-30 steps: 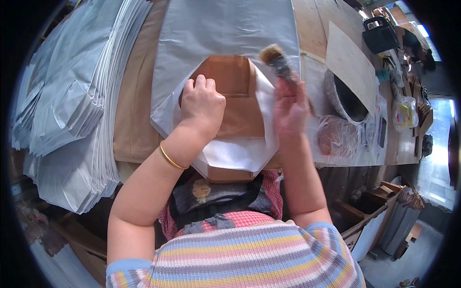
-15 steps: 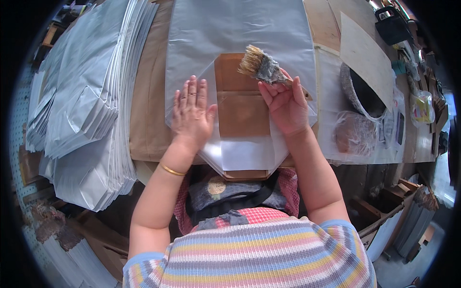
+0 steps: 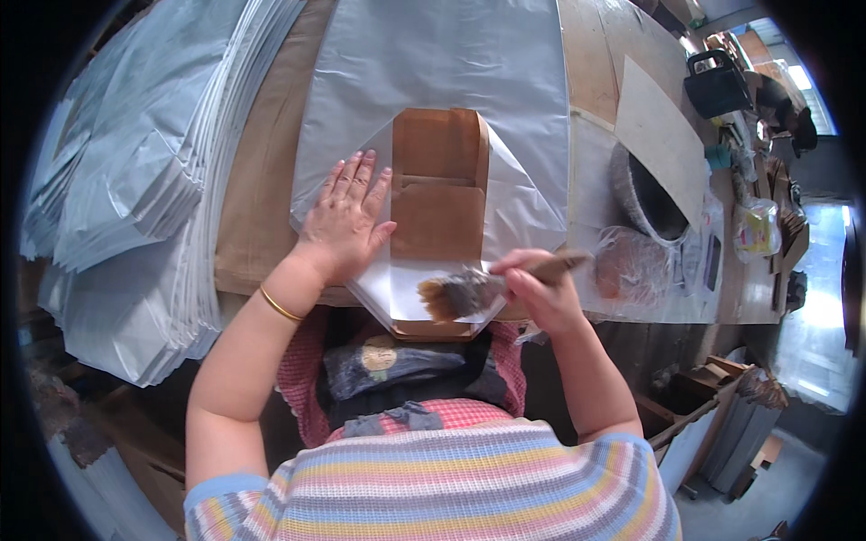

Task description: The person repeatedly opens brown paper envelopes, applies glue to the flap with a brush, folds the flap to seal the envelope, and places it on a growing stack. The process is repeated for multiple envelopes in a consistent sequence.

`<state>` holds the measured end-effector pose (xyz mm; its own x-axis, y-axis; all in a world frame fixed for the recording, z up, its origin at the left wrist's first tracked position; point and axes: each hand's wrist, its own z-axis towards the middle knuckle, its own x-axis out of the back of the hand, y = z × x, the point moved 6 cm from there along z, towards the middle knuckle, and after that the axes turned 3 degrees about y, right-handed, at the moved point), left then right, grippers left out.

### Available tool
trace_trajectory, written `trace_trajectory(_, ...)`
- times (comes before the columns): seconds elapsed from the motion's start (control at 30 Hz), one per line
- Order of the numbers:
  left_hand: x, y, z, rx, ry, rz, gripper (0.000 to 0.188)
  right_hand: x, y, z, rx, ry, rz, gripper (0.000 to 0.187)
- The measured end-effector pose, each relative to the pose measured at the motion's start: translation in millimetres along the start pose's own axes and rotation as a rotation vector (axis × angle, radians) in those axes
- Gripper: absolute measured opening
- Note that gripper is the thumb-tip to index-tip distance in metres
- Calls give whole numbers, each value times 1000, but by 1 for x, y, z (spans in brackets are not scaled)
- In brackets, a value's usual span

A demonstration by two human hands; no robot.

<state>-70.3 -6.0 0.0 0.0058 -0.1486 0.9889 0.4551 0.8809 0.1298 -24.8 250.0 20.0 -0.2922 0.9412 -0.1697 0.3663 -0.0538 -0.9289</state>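
Note:
In front of me lies a large silvery-white bag [image 3: 433, 63] whose near end is folded open, with brown paper [image 3: 437, 221] showing in the middle and a white flap towards me. My left hand [image 3: 347, 212] rests flat on the bag's left fold, fingers stretched out. My right hand [image 3: 544, 293] grips a paste brush [image 3: 466, 296] by its wooden handle. The bristles point left, over the white near flap; whether they touch it I cannot tell.
Stacks of similar bags [image 3: 126, 180] lie at the left. To the right are a dark-mouthed round container [image 3: 651, 198] partly covered by a pale board [image 3: 663, 135], a crumpled clear plastic bag [image 3: 624, 266] and a black box with a handle [image 3: 717, 86]. Bundled sheets [image 3: 740, 428] stand low at right.
My right hand has brought the brush down and towards me, from above the brown paper to the near flap. My left hand stays flat on the left fold. The whole view has shifted slightly.

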Motion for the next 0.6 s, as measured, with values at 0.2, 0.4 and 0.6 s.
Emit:
trace_trajectory(0.2,-2,2,-2,-4,9,64,68,-24,-68,-31,658,-282,-1138,25)
trace_trajectory(0.4,-2,4,1,4,37,84,66,-48,-40,-51,696,-377,-1089,21)
trace_trajectory(0.6,6,-1,1,-52,149,-65,54,-58,-39,-30,600,-414,-607,17)
